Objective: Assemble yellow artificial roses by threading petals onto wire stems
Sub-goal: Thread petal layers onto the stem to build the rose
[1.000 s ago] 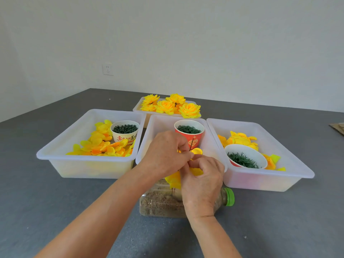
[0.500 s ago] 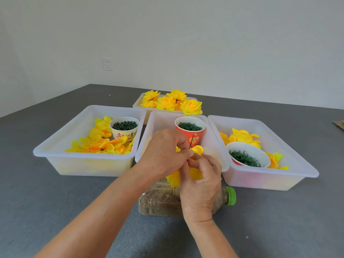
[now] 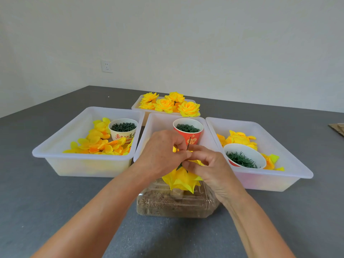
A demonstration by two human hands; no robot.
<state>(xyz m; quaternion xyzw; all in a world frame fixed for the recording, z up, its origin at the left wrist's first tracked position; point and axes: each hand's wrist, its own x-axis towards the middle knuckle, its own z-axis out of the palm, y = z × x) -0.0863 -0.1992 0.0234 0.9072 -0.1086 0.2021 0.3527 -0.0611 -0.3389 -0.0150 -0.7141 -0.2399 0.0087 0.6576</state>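
Head cam: both hands, left hand [image 3: 163, 151] and right hand [image 3: 208, 164], pinch the wire [image 3: 188, 143] above the yellow rose [image 3: 181, 180] near the bottle [image 3: 176, 203], so I'd slide petals down slowly, straight.

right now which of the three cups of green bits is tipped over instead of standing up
The white cup in the right bin: it leans with its mouth facing the camera, while the cream cup and red cup stand upright.
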